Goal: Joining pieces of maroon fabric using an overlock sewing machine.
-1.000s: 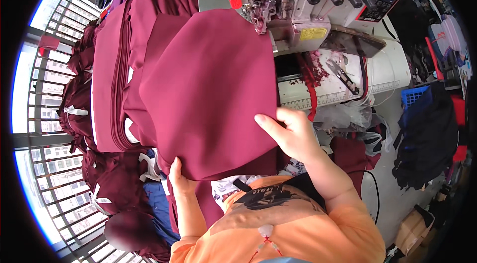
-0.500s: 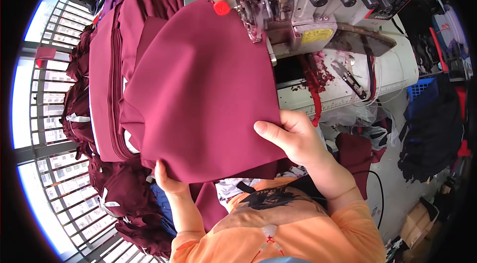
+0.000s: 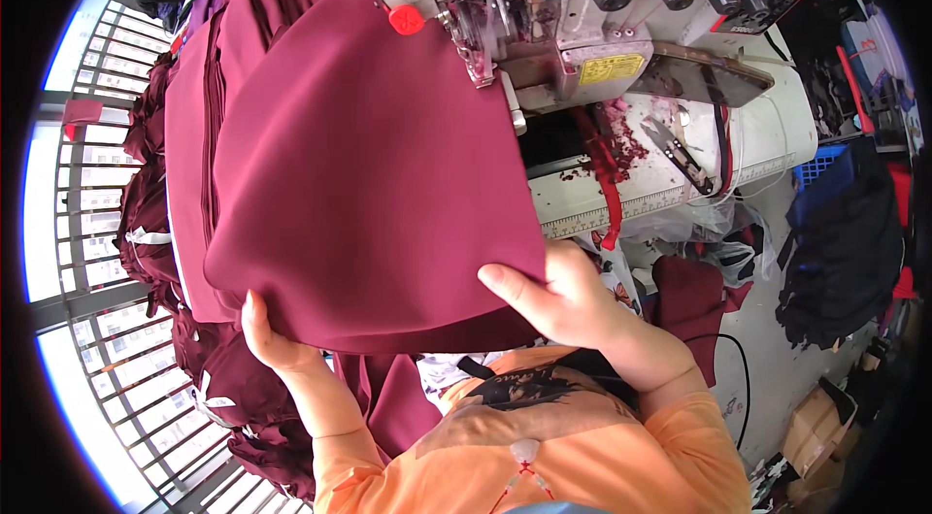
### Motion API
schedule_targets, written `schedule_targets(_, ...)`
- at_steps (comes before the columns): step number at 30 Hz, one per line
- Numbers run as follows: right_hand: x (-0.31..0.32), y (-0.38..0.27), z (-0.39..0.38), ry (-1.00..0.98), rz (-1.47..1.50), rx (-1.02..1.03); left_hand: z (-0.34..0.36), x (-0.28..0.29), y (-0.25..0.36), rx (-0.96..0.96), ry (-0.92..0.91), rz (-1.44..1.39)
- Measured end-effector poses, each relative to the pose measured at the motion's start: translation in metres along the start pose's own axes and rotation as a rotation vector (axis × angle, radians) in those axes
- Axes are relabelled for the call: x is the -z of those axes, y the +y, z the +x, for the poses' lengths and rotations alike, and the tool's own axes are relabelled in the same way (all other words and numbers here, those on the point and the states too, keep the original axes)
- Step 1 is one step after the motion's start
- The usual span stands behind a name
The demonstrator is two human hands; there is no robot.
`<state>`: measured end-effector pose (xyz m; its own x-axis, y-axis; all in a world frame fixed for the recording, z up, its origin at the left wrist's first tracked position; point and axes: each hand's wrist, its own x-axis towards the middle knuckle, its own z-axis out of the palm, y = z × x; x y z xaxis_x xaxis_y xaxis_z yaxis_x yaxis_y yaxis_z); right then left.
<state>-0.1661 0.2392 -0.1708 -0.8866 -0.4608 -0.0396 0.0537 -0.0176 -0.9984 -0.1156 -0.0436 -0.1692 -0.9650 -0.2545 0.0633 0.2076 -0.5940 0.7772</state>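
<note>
A large maroon fabric panel point(image 3: 369, 174) stretches from the sewing machine point(image 3: 544, 19) down toward my body. Its upper right edge lies beside the presser foot area of the machine. My left hand point(image 3: 277, 339) grips the panel's lower left corner, thumb on top and the other fingers hidden underneath. My right hand point(image 3: 563, 300) pinches the lower right edge, its thumb lying on the cloth and its fingers beneath. Between the two hands the panel bulges slightly, with a fold of the same cloth showing under its near edge.
Stacked maroon fabric point(image 3: 194, 174) lies left of the panel. Thread snips point(image 3: 680, 155) and a phone-like dark slab point(image 3: 709, 77) rest on the white machine table point(image 3: 777, 140), among maroon lint. Dark garments point(image 3: 845, 242) hang at right; a cardboard box point(image 3: 815, 431) sits on the floor.
My left hand has moved left, spreading the panel's lower left corner outward. My right hand has shifted slightly down and left, still on its edge.
</note>
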Motion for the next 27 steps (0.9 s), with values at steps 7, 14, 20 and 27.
schedule_targets(7, -0.003, 0.007, 0.003, 0.022, 0.526, -0.229, 0.036, -0.024, 0.013, 0.048, 0.107, 0.014)
schedule_targets(14, -0.005, 0.016, 0.007, 0.121, 0.039, 0.188, 0.064, -0.043, 0.020, 0.106, 0.049, 0.052)
schedule_targets(20, 0.000, 0.004, 0.017, 0.065, 0.074, 0.031, 0.100, -0.059, 0.028, 0.114, 0.125, 0.154)
schedule_targets(27, 0.009, -0.001, 0.051, 0.014, 0.480, -0.089, 0.172, -0.076, 0.050, 0.205, 0.097, 0.305)
